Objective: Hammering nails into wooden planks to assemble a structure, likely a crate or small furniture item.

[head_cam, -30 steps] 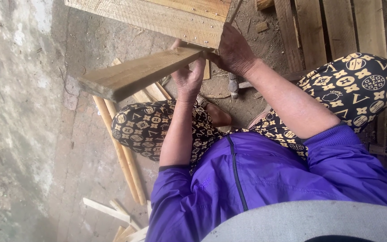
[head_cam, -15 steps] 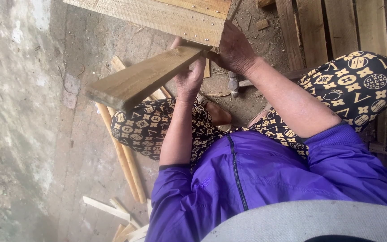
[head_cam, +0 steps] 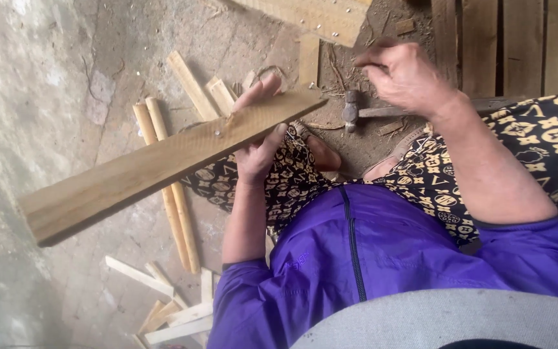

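My left hand [head_cam: 258, 150] grips a long weathered wooden plank [head_cam: 130, 174] near its right end, thumb on top and fingers underneath. The plank slants down to the left over my patterned trouser knee. A small nail head [head_cam: 217, 134] shows on its upper face. My right hand [head_cam: 408, 74] hovers apart from the plank at the upper right, fingers curled with thumb and forefinger pinched; anything between them is too small to see. Just below that hand a hammer [head_cam: 351, 111] lies on the dirt.
A pale board [head_cam: 321, 18] with nail heads lies at the top. Pallet slats [head_cam: 485, 45] fill the upper right. Round sticks [head_cam: 175, 207] and short offcuts [head_cam: 195, 90] lie on the concrete floor, with more scraps [head_cam: 169, 317] at the bottom left.
The plank has come away from the board at the top and swung down to the left. My right hand has left the plank's end and moved right, above the hammer.
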